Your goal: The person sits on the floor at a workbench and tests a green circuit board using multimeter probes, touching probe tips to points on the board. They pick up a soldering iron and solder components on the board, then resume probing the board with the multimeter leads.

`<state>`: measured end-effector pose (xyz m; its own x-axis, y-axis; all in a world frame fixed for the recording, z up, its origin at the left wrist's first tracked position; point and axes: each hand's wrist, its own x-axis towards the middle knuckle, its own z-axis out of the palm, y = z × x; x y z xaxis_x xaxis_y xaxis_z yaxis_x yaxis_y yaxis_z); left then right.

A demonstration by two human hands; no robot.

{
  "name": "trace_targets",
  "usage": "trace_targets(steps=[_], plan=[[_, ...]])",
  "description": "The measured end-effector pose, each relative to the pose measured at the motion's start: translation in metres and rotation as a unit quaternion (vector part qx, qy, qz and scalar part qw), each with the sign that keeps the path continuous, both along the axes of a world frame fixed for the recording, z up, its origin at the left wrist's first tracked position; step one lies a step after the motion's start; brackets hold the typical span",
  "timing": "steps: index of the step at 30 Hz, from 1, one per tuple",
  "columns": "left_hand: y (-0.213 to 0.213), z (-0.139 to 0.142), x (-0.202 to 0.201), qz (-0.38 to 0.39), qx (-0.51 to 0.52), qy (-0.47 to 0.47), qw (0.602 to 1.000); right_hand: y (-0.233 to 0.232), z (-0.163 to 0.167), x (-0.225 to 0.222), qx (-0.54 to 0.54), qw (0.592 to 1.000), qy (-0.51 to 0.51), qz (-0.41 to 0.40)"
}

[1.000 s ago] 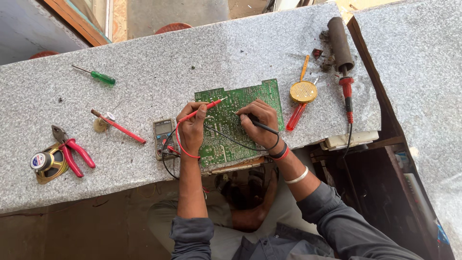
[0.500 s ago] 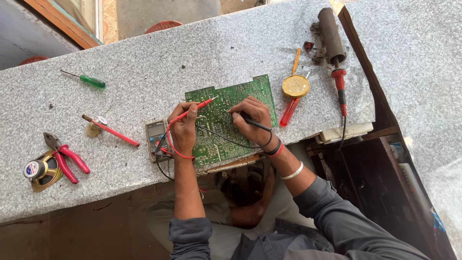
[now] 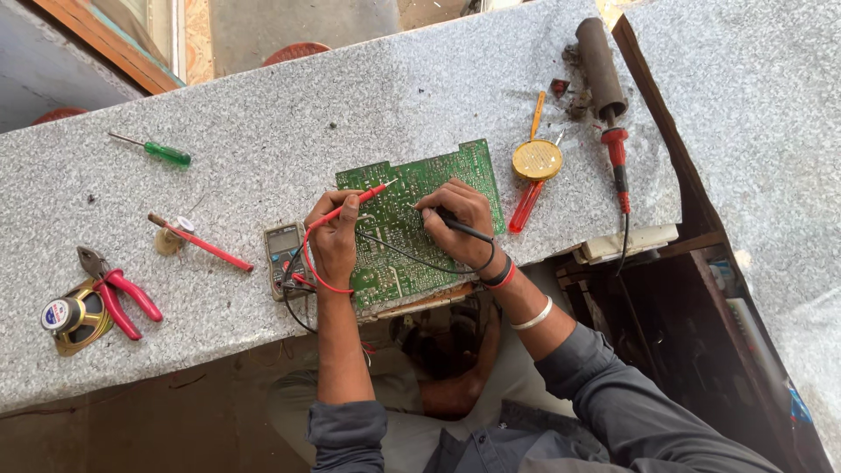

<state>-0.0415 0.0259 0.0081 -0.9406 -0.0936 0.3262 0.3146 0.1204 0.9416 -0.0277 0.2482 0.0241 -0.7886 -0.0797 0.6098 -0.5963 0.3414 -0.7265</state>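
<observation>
Two probes are in my grip, one per hand, both tips down on the green circuit board (image 3: 412,223) that lies flat on the grey stone counter (image 3: 289,114). My left hand (image 3: 335,241) is closed around the red probe (image 3: 350,204), whose tip points up and away from my knuckles onto the board's upper left area. My right hand (image 3: 455,219) is closed pen-fashion around the black probe (image 3: 462,229), its tip under my fingertips near the board's middle; I cannot see the exact contact point. Both leads trail back from my hands to the multimeter (image 3: 282,254), which sits just beside my left wrist, on its outer side.

Compared with half a second ago, both hands sit on the same parts of the board and the probes keep the same angles; only my head has shifted slightly, so the counter sits a little differently in view.

Further out past my left hand lie a red-handled tool (image 3: 200,243), red pliers (image 3: 118,293) resting on a small speaker (image 3: 70,315), and a green screwdriver (image 3: 158,151). Beyond my right hand lie a round yellow tin (image 3: 536,159), a red screwdriver (image 3: 526,207) and a soldering iron (image 3: 609,96).
</observation>
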Motion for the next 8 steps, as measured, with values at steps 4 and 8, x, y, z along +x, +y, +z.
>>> trace_targets(steps=[4,8], plan=[[-0.002,-0.0034,0.002,-0.001,-0.004,0.001,1.0,0.0009,-0.0025,0.0019,0.01,1.0,0.007,-0.002],[-0.0037,-0.0064,0.0015,0.006,-0.003,0.0,1.0,-0.001,-0.0023,0.001,0.004,1.0,-0.008,-0.001]])
